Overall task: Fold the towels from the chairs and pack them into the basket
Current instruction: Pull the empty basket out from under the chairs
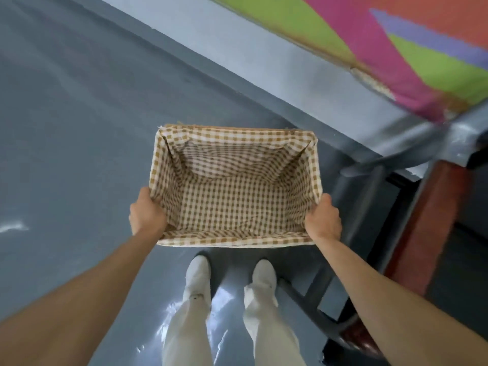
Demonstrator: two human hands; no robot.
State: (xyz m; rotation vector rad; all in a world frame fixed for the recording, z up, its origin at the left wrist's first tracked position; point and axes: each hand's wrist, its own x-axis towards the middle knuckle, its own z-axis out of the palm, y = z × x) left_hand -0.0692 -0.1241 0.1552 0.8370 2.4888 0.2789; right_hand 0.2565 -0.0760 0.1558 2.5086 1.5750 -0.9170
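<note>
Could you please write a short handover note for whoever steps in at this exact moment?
Hands: the left hand grips the left rim of the basket; the right hand grips its right rim.
Things: the basket, lined in checked fabric, is held in front of the person over the grey floor. Nothing lies inside it. A multicoloured cloth lies at upper right; whether it is a towel cannot be told.
Done: no towel is packed.
Left: fold the towels and pack them into the basket.
</note>
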